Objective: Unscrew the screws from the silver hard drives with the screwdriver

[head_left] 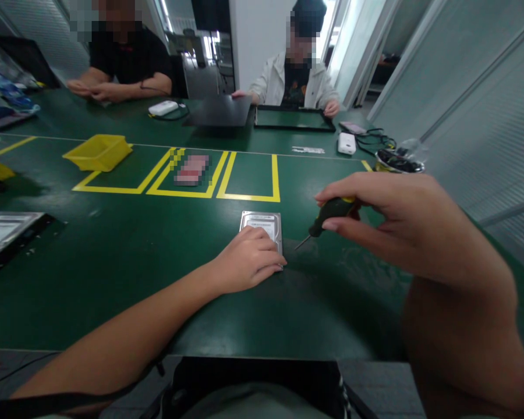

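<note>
A silver hard drive (264,223) lies flat on the green table (113,262). My left hand (248,259) rests on its near end, fingers curled and pressing it down. My right hand (397,224) hovers to the right of the drive, pinching the black and yellow handle of a small screwdriver (327,218). Its metal tip points down and left, ending just off the drive's right edge, above the table.
Yellow tape boxes (248,196) mark the table beyond the drive, with a yellow bin (98,152) at the left. A black tray with a drive (4,233) sits far left. Two people sit across, with a laptop (220,110), a black frame (292,118) and white devices (346,143).
</note>
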Available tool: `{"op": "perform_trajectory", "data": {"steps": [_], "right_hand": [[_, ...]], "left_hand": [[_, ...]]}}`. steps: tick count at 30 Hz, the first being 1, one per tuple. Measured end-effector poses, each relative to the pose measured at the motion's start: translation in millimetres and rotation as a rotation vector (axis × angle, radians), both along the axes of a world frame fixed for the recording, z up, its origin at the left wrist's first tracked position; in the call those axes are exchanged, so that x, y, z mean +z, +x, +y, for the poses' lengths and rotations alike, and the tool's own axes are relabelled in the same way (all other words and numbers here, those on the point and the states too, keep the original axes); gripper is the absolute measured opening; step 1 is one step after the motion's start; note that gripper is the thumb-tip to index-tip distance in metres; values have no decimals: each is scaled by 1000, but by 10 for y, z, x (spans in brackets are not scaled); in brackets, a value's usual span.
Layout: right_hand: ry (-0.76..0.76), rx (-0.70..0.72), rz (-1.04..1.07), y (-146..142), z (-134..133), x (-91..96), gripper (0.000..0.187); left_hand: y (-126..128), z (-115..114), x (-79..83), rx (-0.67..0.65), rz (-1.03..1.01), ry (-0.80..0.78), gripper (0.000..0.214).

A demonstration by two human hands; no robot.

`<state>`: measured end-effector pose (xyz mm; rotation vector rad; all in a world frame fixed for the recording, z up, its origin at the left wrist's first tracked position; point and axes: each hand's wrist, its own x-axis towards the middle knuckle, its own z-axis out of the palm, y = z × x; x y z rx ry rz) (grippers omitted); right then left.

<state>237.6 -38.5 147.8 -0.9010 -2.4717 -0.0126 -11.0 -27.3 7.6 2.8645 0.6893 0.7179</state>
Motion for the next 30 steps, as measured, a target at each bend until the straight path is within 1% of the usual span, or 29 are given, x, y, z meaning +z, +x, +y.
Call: {"op": "perform_trajectory", "data": {"steps": [4,11,15,23,26,30], "right_hand": [[47,-13,-22,55,-9,1,21],[12,-89,-45,55,-51,62,22],[32,-91,-46,55,-39,50,21],[26,-82,-26,50,-42,43,20],[21,-80,-17,45,-43,40,21],[20,-81,-19,44,-35,34,21]], "left_hand": [[36,8,-12,3,61,9,18],[78,7,18,50,148,22,17],[93,4,40,57,184,37,16],[92,2,69,53,236,29,13],[93,7,51,50,228,59,14],[98,9,16,39,226,151,15]]}}
